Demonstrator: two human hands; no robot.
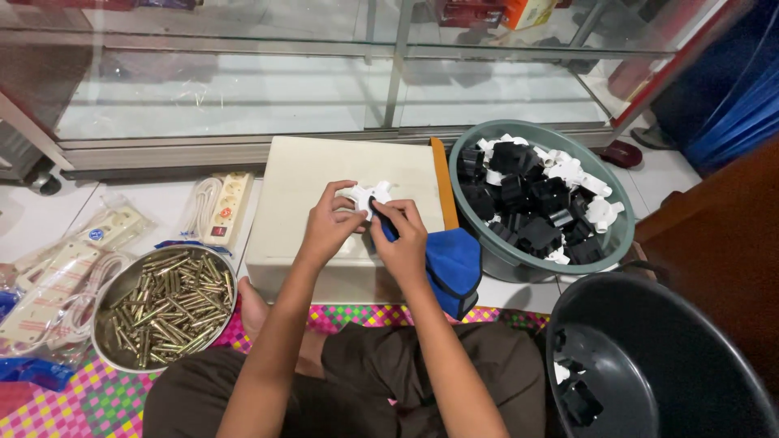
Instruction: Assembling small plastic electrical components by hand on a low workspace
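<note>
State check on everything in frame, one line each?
left hand: gripping the white plastic part
right hand: closed on a dark tool, tip at the part
white box: lid shut, used as work surface
metal bowl: nearly full of brass pins
green basin: heaped with black and white parts
dark bucket: nearly empty, few parts at bottom
power strip: loose, cord coiled

Between your grips sits a smooth white plastic plug part [367, 197], resting over a matt cream box [324, 174]. Left of them, shiny brass-coloured metal pins [166, 308] fill a steel bowl [109, 296]; right, blue cloth [456, 264].
</note>
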